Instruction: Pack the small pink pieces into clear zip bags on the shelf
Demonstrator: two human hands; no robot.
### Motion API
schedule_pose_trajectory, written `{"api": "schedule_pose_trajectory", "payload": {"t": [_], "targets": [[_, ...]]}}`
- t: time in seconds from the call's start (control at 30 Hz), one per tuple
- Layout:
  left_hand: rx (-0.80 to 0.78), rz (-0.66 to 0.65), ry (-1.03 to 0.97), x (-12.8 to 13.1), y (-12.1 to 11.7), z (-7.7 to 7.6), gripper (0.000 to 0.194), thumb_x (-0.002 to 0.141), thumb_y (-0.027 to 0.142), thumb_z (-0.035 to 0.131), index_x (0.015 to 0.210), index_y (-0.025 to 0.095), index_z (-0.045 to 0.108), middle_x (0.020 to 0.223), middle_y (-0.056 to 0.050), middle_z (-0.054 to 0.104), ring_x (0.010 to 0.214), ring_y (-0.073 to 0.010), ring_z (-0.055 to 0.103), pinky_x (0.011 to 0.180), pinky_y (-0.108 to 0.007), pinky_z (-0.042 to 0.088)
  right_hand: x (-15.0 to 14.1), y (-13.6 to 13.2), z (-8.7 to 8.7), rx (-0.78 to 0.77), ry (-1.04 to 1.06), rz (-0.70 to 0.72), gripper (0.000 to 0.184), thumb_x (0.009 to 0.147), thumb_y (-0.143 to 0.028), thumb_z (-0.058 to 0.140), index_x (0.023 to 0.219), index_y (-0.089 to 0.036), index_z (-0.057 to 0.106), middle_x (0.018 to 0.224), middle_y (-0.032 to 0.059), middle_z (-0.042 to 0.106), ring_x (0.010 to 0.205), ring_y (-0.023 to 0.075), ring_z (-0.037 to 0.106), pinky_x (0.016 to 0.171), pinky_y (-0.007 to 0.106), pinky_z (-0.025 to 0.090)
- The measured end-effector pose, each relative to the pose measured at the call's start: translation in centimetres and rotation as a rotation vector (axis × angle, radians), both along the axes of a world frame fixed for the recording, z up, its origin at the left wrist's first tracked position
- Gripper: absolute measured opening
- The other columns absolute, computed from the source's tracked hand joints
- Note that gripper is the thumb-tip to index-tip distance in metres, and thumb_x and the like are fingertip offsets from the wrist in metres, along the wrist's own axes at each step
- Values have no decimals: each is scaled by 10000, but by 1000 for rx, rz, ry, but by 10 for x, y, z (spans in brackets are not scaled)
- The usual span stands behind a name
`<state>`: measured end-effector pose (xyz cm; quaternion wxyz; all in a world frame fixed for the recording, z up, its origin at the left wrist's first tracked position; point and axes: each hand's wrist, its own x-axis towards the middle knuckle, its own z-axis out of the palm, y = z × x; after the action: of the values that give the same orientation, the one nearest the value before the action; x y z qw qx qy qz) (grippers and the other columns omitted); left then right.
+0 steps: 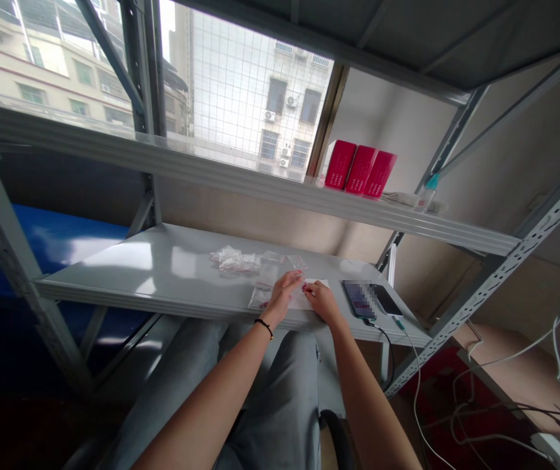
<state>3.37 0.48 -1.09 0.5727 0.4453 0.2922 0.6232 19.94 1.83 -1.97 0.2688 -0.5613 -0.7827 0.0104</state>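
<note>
My left hand, with a dark band at its wrist, is closed at the near edge of the shelf. Its fingertips meet a small clear plastic bag. Close beside it, my right hand has its fingers pinched round a tiny pinkish-red piece, too small to name. Both hands are over a white sheet. Left of them lies a clear bag with some pinkish bits near it. Farther back is a loose pile of clear plastic bags.
Two phones, one lit and one dark, lie to the right with cables attached. Red boxes and a small bottle with a teal cap stand on the upper shelf. White cables hang at the right.
</note>
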Motion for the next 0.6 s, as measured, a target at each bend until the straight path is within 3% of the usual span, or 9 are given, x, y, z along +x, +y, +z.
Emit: {"api": "schedule_pose_trajectory", "payload": {"t": [0.4,0.6], "targets": [[-10,-10,19,-2,-5,5,354,759,455,789,1047,251,759,1252,-72,727,1125,-262,632,845,-312,453,1,-3,10,-14,64,40,162,937,-160,603,856,-187,741,933,64,716,845,175,638,788,236,434],[25,-56,25,-3,-11,11,396,757,471,807,1063,224,760,1144,-74,750,1046,-252,661,823,-307,470,8,-7,48,63,259,36,272,999,-291,509,1027,-146,738,969,100,727,785,186,631,754,281,477]]}}
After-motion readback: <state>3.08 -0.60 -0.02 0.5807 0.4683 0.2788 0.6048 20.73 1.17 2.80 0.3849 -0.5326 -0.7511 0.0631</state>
